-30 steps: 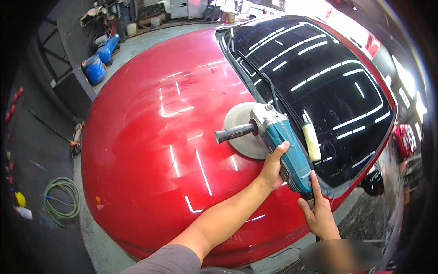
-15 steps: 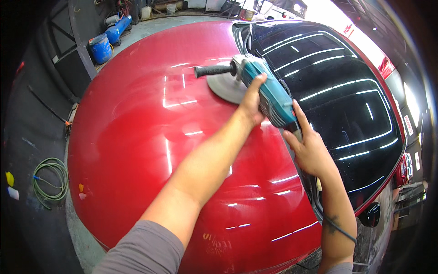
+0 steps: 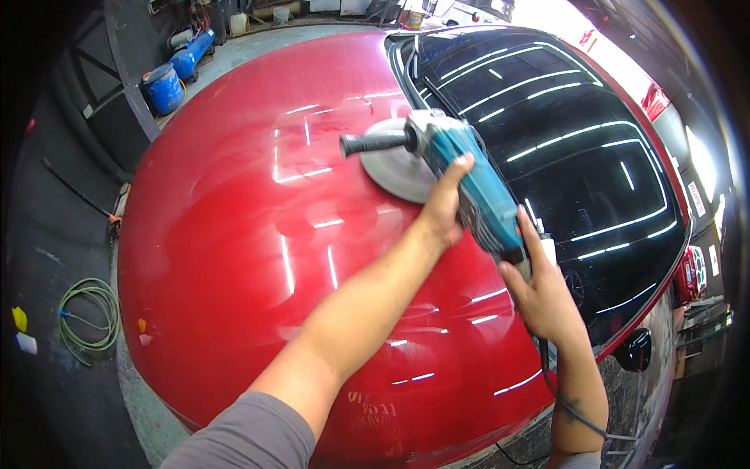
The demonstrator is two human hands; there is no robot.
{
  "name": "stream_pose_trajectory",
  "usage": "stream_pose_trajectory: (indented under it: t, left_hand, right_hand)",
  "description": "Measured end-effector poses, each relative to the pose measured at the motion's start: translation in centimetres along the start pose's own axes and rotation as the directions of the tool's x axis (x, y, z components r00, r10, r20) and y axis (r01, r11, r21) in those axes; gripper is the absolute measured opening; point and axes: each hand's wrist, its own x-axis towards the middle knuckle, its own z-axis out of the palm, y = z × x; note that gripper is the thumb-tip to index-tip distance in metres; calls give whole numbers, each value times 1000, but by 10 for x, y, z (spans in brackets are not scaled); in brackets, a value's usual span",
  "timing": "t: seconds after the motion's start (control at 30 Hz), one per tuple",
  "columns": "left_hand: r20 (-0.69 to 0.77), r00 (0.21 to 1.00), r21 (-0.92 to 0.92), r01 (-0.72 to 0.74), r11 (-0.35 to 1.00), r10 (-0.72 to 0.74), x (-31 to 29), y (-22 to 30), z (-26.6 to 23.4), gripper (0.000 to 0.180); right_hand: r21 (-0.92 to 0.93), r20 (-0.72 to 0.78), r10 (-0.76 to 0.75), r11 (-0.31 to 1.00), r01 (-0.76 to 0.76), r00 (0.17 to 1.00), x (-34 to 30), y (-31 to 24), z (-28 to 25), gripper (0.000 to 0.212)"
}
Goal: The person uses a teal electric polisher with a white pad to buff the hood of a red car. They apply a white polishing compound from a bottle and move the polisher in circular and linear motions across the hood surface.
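A teal rotary polisher (image 3: 473,176) with a black side handle is held in both my hands over a car. My left hand (image 3: 447,205) grips the middle of its body, thumb on top. My right hand (image 3: 539,289) wraps round the rear end, where the cord comes out and runs down past my forearm. The pale round pad (image 3: 398,168) looks blurred and lies on the red hood (image 3: 234,227) near the windshield edge. Nothing holds the side handle. Bright light streaks and hazy smears show on the paint.
The dark windshield (image 3: 578,133) lies to the right, with a white bottle (image 3: 548,248) partly hidden behind my right hand. A side mirror (image 3: 634,349) juts out at lower right. A coiled green hose (image 3: 90,322) hangs at left; a blue bucket (image 3: 164,88) stands at upper left.
The polisher and both hands have shifted slightly right and toward me along the hood's windshield edge. The white bottle now shows beside my right hand.
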Motion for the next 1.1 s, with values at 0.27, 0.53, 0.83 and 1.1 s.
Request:
stream_pose_trajectory:
  t: [0.27, 0.53, 0.83, 1.1]
  left_hand:
    - [-48, 987, -24, 150, 988, -151, -134, -71, 46, 52]
    - [-57, 949, -1, 311, 950, -310, -245, -127, 71, 54]
    - [-62, 968, -41, 241, 970, -243, -221, -118, 68, 49]
    - [-34, 994, -80, 99, 992, -102, -119, -58, 36, 46]
  right_hand:
    - [140, 68, 242, 958, -249, 968, -158, -8, -11, 88]
    - [162, 60, 397, 902, -401, 916, -289, -11, 1, 94]
    - [92, 99, 467, 875, -475, 879, -256, -25, -15, 92]
    - [50, 52, 273, 960, -275, 961, -134, -14, -6, 90]
